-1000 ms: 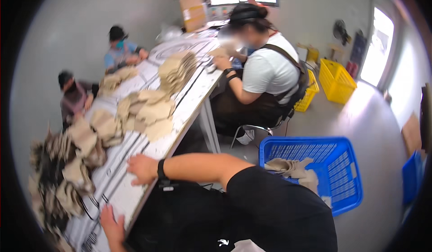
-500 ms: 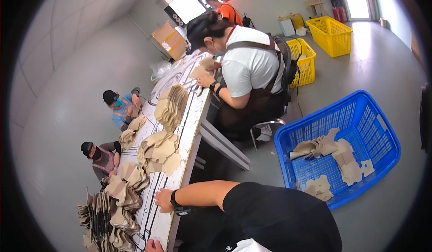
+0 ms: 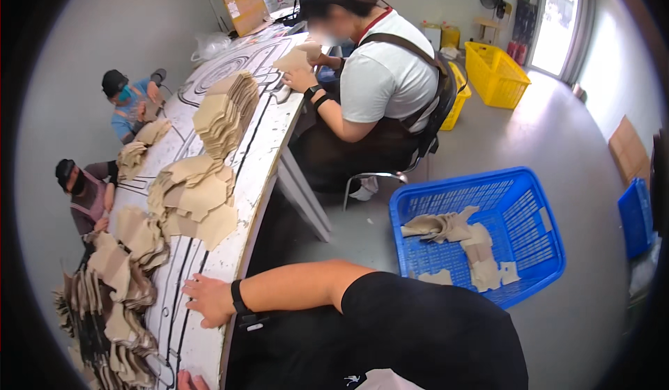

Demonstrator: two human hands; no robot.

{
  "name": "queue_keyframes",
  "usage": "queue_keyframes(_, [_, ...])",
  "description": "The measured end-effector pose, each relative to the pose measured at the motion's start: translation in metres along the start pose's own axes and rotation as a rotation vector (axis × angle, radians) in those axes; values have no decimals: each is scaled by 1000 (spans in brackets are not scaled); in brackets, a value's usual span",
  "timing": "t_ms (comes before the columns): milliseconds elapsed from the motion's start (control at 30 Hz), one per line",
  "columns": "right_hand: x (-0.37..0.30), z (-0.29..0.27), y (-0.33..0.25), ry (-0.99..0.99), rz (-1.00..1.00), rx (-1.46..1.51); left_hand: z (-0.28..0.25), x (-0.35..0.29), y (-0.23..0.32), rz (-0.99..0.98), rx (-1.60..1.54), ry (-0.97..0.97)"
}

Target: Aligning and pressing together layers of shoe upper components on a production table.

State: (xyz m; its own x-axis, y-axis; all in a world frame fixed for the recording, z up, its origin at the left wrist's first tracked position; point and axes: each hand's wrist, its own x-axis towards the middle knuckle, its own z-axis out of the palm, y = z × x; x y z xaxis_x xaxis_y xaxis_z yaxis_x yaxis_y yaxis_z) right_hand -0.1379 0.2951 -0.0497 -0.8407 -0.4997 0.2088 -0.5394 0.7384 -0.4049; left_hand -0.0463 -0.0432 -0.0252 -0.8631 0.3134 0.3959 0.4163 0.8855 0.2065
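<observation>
My right hand (image 3: pixel 209 299) lies flat near the edge of the white table (image 3: pixel 244 174), fingers spread, with nothing in it. A dark band is round its wrist. Only part of my left hand (image 3: pixel 191 381) shows at the bottom border, its fingers apart at the table; the rest is cut off. Closest beyond my right hand is a loose pile of beige cut pieces (image 3: pixel 198 198), which look like fabric or leather. A taller, neater stack of beige pieces (image 3: pixel 226 111) stands farther along. Bundled beige and dark pieces (image 3: pixel 118 313) crowd the table's left side.
A seated co-worker (image 3: pixel 390 69) handles beige pieces at the table. Two more people (image 3: pixel 87 188) work across it. A blue basket (image 3: pixel 481 233) with a few beige pieces stands on the floor at right. Yellow baskets (image 3: pixel 495 76) and a cardboard box (image 3: pixel 244 3) are farther back.
The view has turned, so the table, people and blue basket sit farther left in the picture. My right hand stays flat on the table, and its fingers look more spread.
</observation>
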Motion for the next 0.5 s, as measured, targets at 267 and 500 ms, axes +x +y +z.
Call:
queue_keyframes(267, [3, 8, 2, -6, -41, 64, -7, -3, 2, -200, -55, -209])
queue_keyframes(500, [5, 11, 6, 28, 14, 16, -8, 2, 12, -127, -76, -200])
